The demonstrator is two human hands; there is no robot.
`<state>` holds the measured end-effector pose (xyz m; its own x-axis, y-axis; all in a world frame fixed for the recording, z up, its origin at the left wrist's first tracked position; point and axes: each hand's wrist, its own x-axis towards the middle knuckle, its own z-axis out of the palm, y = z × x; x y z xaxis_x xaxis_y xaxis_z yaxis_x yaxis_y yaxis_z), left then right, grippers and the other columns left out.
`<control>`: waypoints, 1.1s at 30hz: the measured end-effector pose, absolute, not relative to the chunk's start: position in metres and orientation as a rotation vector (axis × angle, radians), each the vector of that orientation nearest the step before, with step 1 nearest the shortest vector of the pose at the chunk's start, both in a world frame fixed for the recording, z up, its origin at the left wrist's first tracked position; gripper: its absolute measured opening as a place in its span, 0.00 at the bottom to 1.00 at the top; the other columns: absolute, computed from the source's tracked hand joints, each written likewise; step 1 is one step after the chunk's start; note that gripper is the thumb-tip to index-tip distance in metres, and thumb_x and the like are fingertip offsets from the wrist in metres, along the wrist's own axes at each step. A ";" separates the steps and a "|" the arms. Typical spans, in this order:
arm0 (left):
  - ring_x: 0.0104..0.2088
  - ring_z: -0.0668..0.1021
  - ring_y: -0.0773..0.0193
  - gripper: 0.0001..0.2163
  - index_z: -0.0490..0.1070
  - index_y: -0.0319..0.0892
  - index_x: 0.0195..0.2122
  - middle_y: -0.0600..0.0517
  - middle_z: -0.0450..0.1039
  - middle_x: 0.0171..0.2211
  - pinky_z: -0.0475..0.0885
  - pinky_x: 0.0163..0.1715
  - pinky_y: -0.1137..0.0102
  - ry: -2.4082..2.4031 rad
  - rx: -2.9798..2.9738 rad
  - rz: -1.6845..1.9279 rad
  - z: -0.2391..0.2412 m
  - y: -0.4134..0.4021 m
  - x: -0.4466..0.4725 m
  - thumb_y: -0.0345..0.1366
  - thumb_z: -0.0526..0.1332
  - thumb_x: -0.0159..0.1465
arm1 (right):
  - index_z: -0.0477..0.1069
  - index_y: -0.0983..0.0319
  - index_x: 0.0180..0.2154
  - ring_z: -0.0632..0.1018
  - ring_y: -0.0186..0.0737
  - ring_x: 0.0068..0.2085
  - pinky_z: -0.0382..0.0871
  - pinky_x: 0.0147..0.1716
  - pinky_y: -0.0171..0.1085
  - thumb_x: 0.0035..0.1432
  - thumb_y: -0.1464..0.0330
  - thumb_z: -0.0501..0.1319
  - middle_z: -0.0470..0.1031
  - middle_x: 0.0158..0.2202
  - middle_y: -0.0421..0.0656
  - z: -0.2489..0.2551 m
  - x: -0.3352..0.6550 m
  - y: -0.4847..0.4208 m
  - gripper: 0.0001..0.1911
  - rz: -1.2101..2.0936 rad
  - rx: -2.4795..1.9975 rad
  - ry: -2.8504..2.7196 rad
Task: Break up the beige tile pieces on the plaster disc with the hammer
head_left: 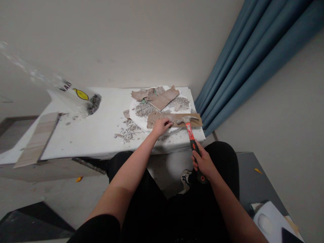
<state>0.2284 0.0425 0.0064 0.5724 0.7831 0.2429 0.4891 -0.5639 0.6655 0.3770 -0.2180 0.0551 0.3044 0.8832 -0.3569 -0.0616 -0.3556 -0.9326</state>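
My right hand is wrapped round the black-and-red handle of a claw hammer. The hammer's metal head rests on or just above a flat brown strip of board. On the left part of that strip lies my left hand, its fingers curled together in a pinch; what they hold, if anything, is too small to make out. Beneath the strip is a round white plate-like base, partly covered. Grey crumbled rubble and torn brown board pieces are heaped behind the strip.
A white-covered table carries scattered crumbs left of the round base. Farther left are a clear plastic bag with grey bits in it and a wood-look plank. A blue curtain hangs at the right.
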 end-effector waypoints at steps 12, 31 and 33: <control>0.30 0.77 0.64 0.25 0.61 0.42 0.59 0.54 0.77 0.31 0.69 0.36 0.70 0.947 2.116 0.834 -0.003 0.035 0.230 0.36 0.64 0.61 | 0.51 0.59 0.72 0.81 0.49 0.39 0.70 0.38 0.38 0.68 0.68 0.49 0.81 0.44 0.50 0.091 0.372 -0.210 0.32 0.492 -2.120 -1.663; 0.28 0.73 0.67 0.24 0.61 0.43 0.59 0.59 0.71 0.27 0.66 0.34 0.72 0.899 2.092 0.890 -0.009 0.035 0.234 0.34 0.62 0.61 | 0.44 0.56 0.73 0.80 0.46 0.39 0.68 0.37 0.37 0.71 0.69 0.48 0.80 0.43 0.48 0.096 0.367 -0.210 0.32 0.342 -2.232 -1.804; 0.27 0.72 0.67 0.26 0.60 0.42 0.60 0.59 0.70 0.26 0.65 0.33 0.72 0.911 2.099 0.881 -0.010 0.035 0.234 0.34 0.63 0.61 | 0.45 0.56 0.73 0.80 0.46 0.40 0.68 0.37 0.37 0.71 0.69 0.48 0.80 0.43 0.48 0.095 0.366 -0.210 0.32 0.352 -2.234 -1.814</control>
